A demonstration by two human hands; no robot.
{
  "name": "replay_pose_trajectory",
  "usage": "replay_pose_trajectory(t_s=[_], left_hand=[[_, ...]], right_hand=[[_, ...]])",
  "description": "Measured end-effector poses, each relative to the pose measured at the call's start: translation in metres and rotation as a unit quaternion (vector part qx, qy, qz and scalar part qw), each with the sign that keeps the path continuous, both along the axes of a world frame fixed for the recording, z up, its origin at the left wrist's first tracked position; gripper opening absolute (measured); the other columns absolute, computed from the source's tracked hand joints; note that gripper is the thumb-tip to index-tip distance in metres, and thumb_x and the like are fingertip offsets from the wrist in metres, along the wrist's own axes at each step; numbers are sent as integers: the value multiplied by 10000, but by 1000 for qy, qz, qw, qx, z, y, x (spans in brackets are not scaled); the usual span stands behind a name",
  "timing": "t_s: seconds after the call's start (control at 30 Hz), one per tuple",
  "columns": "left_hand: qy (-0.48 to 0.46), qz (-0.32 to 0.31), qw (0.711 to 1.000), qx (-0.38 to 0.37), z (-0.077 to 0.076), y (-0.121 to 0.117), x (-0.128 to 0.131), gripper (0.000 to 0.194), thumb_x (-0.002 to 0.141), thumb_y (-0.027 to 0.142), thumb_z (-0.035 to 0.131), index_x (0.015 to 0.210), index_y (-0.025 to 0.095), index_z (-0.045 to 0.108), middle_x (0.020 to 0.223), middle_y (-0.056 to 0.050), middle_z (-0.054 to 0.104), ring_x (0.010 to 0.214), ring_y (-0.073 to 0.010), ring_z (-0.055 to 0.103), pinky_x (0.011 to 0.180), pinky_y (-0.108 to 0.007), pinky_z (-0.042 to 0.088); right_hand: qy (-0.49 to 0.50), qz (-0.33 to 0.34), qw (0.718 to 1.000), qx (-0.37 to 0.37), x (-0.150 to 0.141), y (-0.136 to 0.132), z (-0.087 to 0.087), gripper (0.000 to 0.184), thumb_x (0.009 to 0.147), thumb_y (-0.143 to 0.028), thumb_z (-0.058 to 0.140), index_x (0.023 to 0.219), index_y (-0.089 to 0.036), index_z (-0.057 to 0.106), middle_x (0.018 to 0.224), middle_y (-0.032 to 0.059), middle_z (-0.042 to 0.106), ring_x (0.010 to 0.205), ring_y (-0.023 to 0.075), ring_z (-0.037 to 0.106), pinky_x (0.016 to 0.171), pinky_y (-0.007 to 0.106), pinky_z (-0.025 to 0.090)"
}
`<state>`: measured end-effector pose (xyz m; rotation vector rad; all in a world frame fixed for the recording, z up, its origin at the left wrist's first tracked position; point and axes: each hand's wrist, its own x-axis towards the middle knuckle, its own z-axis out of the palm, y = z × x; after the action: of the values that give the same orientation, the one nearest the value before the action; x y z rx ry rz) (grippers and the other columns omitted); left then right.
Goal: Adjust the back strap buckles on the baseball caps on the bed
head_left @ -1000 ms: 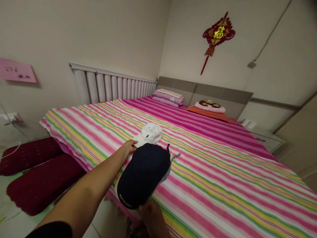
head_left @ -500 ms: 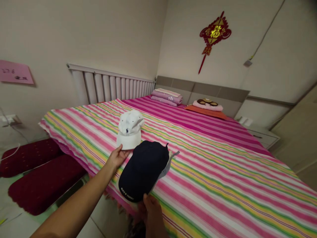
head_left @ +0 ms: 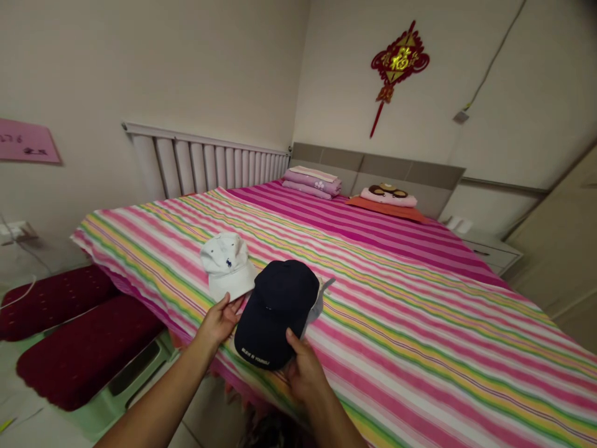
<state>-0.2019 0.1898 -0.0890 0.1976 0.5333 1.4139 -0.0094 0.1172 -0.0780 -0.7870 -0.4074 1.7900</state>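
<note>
By its brim, a white baseball cap [head_left: 227, 261] with a small dark logo is gripped by my left hand [head_left: 222, 318], thumb on top and fingers beneath. My right hand [head_left: 304, 364] is closed on the right edge of the brim of a navy baseball cap [head_left: 285, 292], which has white lettering along its front edge. Behind the navy cap, something greyish-blue [head_left: 317, 306] with a strap sticks out; its kind is mostly hidden. The two caps are side by side over the striped bedspread [head_left: 396, 336].
Folded purple bedding [head_left: 311, 184] and a pink pillow [head_left: 388, 196] on an orange cloth lie by the headboard [head_left: 382, 168]. Stools with dark red covers [head_left: 88, 348] stand left of the bed. A radiator [head_left: 205, 162] lines the wall; a white nightstand [head_left: 489, 249] is at right.
The white cap has moved left and down, tilting the other way, its brim now toward the lower right. My right hand has moved up and right along the navy cap's brim, and that cap has turned slightly.
</note>
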Motion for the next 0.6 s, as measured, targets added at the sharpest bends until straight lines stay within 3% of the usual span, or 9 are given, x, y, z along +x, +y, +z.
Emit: replay_pose_trajectory(t_s=[0.1, 0.3, 0.4, 0.5, 0.6], left_hand=[[34, 62, 997, -12, -1, -11, 3, 379, 816, 126, 430, 1179, 229, 468, 916, -62, 673, 886, -197, 617, 879, -465, 421], [-17, 79, 997, 3, -7, -14, 17, 385, 834, 123, 386, 1208, 196, 445, 946, -100, 663, 885, -188, 620, 848, -373, 459], [-56, 52, 996, 34, 7, 2, 22, 398, 844, 137, 358, 1238, 157, 414, 930, -119, 664, 866, -197, 626, 870, -364, 442], [-76, 31, 995, 57, 31, 23, 27, 389, 850, 165, 346, 1230, 124, 422, 889, -123, 670, 831, -201, 633, 879, -370, 433], [-70, 51, 994, 73, 49, 39, 30, 339, 840, 153, 369, 1156, 121, 488, 859, -111, 671, 806, -187, 634, 851, -355, 453]], right_hand=[[14, -17, 1000, -20, 11, 8, -3, 478, 653, -272, 688, 1091, -181, 520, 950, 48, 692, 924, 217, 619, 828, 385, 477], [-20, 20, 999, -21, 20, 22, 9, 427, 627, -279, 711, 1002, -120, 582, 876, 93, 706, 857, 249, 642, 815, 417, 478], [-36, 12, 999, 17, 22, 33, 29, 452, 606, -259, 728, 1018, -143, 584, 906, 78, 702, 883, 239, 633, 829, 392, 472], [-48, -11, 997, 61, 27, 48, 47, 494, 591, -239, 738, 1052, -191, 568, 950, 34, 694, 921, 211, 618, 846, 343, 465], [-62, -19, 995, 72, 30, 60, 48, 490, 587, -258, 738, 1044, -205, 568, 949, 17, 694, 910, 203, 620, 813, 327, 481]])
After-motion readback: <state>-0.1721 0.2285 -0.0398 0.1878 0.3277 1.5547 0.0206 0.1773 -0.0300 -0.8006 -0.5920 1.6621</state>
